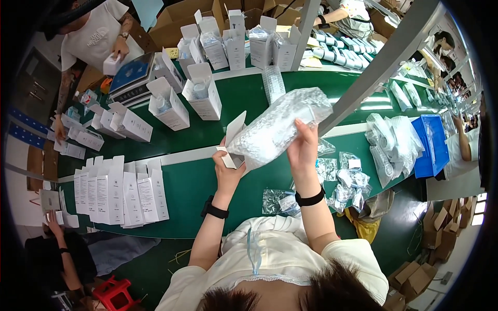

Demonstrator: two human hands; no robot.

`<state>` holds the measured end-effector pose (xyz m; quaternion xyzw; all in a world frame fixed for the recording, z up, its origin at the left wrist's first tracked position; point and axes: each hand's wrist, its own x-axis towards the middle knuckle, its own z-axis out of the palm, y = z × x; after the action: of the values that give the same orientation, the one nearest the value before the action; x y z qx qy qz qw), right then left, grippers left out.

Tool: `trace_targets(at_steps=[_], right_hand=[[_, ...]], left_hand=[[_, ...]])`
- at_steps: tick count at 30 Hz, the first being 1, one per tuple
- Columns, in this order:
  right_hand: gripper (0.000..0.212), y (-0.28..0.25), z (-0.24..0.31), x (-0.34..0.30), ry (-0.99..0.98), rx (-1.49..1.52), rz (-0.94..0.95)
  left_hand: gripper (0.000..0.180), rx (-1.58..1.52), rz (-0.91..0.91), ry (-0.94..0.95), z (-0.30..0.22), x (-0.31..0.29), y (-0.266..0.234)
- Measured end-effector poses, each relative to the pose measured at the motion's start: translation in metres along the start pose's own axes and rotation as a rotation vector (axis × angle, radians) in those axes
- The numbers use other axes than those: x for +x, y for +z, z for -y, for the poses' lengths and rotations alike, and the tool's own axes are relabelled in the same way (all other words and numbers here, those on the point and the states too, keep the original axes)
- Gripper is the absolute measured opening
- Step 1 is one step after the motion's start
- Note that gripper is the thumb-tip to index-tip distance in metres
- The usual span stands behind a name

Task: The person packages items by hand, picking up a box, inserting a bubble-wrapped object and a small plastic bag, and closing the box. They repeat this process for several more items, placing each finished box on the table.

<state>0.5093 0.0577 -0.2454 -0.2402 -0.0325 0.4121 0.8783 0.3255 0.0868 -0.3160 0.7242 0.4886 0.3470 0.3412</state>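
From here I see the left hand [229,173] gripping a small white box [231,157] with its flap up, the fingers hiding part of its sides. The right hand [303,144] grasps a bubble-wrap bundle [282,124], whose lower end meets the box's mouth; I cannot tell how far in it reaches, and the wrap blurs whatever is inside. On the near side, the front edge of the green counter [194,189] runs behind the forearms, partly covered by them. Left of the left hand, a stretch of green surface gives room before a row of white cartons [110,192]. Right of the right hand, clear packets [353,179] crowd the surface, their contents hard to make out. Beyond the hands stand open upright boxes [203,98], and a white post [388,65] slants past the right hand, limiting room there.
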Motion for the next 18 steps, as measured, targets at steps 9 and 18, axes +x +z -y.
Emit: trace_targets(at_steps=[9, 18], right_hand=[[0.052, -0.005, -0.044, -0.022, -0.552, -1.075, 0.194], [0.041, -0.021, 0.007, -0.041, -0.471, -1.663, 0.935]], left_hand=[[0.073, -0.068, -0.035, -0.052, -0.007, -0.021, 0.015], [0.072, -0.218, 0.056, -0.043, 0.027, -0.056, 0.039]])
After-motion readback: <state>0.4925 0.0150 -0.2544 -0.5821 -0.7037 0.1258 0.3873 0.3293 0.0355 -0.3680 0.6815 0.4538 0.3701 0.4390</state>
